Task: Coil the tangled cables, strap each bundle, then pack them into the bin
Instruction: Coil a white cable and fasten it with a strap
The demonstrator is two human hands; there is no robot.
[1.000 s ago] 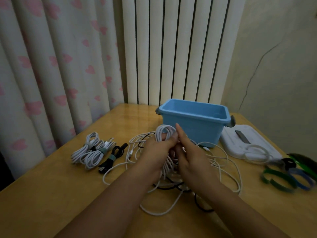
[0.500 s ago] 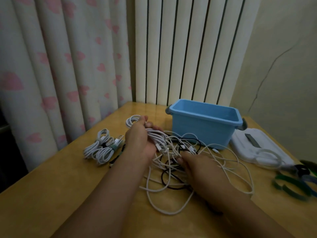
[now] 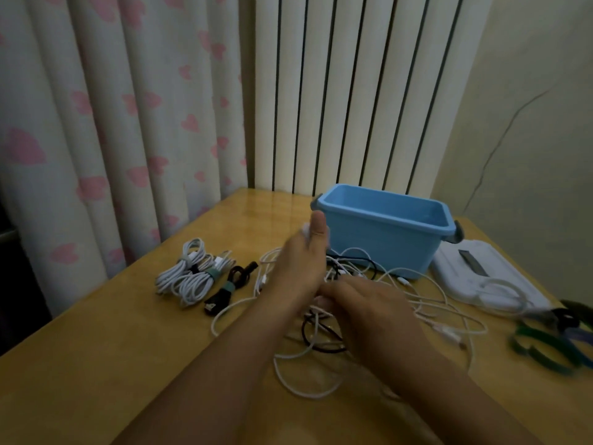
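Observation:
A tangle of white and black cables [image 3: 426, 308] lies on the wooden table [image 3: 96, 364] in front of the blue bin [image 3: 378, 252]. My left hand [image 3: 300, 264] is raised over the tangle's left side with the thumb up, gripping a coil of white cable that shows just beside the thumb. My right hand [image 3: 372, 309] lies low over the middle of the tangle, fingertips pointing at the left hand; its palm side is hidden and the hand is blurred. Two strapped white bundles [image 3: 192, 277] and a strapped black bundle [image 3: 227, 287] lie to the left.
A white bin lid [image 3: 465, 271] with a loose white cable loop on it lies right of the bin. Green and blue straps [image 3: 545, 338] sit at the table's right edge. Curtain and radiator stand behind the table.
My left hand has swung back right with the coil, from beside the strapped bundles to just before the bin. My right hand has shifted toward it over the tangle.

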